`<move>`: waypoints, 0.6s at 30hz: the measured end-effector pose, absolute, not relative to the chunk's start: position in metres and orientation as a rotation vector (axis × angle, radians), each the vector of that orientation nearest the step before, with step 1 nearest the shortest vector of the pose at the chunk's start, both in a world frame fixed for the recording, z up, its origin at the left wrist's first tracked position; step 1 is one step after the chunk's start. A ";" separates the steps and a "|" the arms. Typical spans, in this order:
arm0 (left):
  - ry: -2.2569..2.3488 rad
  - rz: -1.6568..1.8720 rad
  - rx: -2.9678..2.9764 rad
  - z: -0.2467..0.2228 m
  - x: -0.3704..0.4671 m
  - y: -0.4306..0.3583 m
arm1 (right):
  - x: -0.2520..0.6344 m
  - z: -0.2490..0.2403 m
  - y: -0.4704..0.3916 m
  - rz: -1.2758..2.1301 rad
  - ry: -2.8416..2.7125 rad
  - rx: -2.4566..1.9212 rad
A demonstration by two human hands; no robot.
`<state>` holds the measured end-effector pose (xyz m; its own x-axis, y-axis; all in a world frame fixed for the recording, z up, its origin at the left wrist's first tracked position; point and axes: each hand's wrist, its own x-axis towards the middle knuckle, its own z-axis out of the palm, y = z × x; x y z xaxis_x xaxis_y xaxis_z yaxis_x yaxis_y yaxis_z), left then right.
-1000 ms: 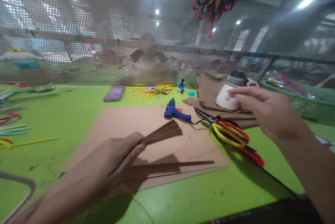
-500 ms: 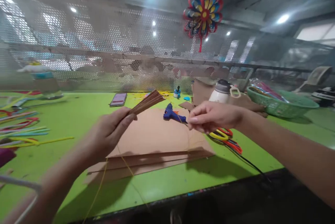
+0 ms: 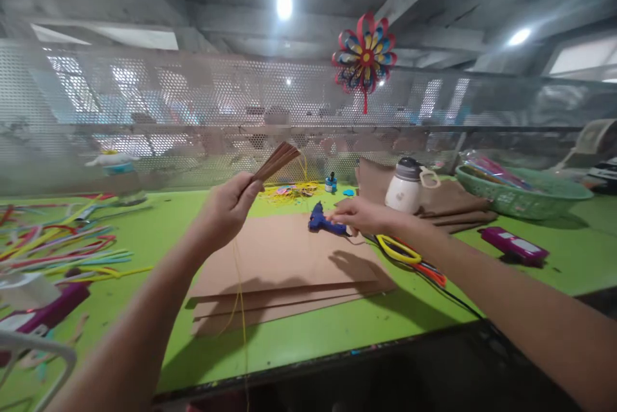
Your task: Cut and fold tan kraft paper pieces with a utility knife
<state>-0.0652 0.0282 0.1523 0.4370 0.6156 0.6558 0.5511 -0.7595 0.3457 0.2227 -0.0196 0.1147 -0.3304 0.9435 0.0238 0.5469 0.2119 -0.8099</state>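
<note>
My left hand (image 3: 229,206) is closed round a pleated bundle of brown paper (image 3: 277,161), its fanned end pointing up and right. Thin yellow thread (image 3: 241,296) hangs below this hand over the table edge. My right hand (image 3: 359,214) is at the handle of a blue glue gun (image 3: 325,222), fingers partly spread; whether they touch it is hard to make out. The glue gun lies near the top right of stacked flat brown sheets (image 3: 284,258) on the green table (image 3: 289,349).
Yellow-handled scissors (image 3: 400,250) and a black cable lie to the right. Behind are a white bottle (image 3: 403,190), folded brown paper (image 3: 453,203), a green basket (image 3: 525,197) and tangled yellow thread (image 3: 299,190). Coloured strips (image 3: 62,238) lie left. A flower ornament (image 3: 366,57) hangs above.
The view has tilted up and shifted left. My right hand has moved down onto or beside the glue gun handle, its fingers loosening. My left hand still holds the paper bundle.
</note>
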 end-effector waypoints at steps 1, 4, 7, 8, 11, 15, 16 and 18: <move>1.066 1.242 2.612 0.157 -0.064 0.028 | 0.218 0.111 -0.015 1.000 -1.948 -1.371; 1.117 1.254 2.570 0.171 -0.062 0.026 | 0.206 0.109 -0.007 1.040 -1.892 -1.349; 1.123 1.181 2.582 0.180 -0.063 0.023 | 0.201 0.122 -0.003 1.013 -1.823 -1.304; 1.118 1.149 2.622 0.182 -0.064 0.023 | 0.201 0.129 -0.002 0.992 -1.794 -1.276; 1.084 1.038 2.726 0.181 -0.066 0.021 | 0.197 0.148 -0.003 0.938 -1.716 -1.139; 1.022 0.929 2.743 0.178 -0.069 0.014 | 0.181 0.157 -0.012 1.178 -1.664 -0.806; 1.012 0.920 2.745 0.177 -0.071 0.012 | 0.177 0.156 -0.016 1.308 -1.644 -0.728; 0.991 0.910 2.740 0.173 -0.076 0.008 | 0.174 0.153 -0.029 1.537 -1.598 -0.694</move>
<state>-0.0755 0.0077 0.1730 0.6122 0.6080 0.5055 0.5549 -0.7858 0.2731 0.1744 -0.0287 0.1535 -0.5335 0.8286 0.1696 -0.1371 0.1131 -0.9841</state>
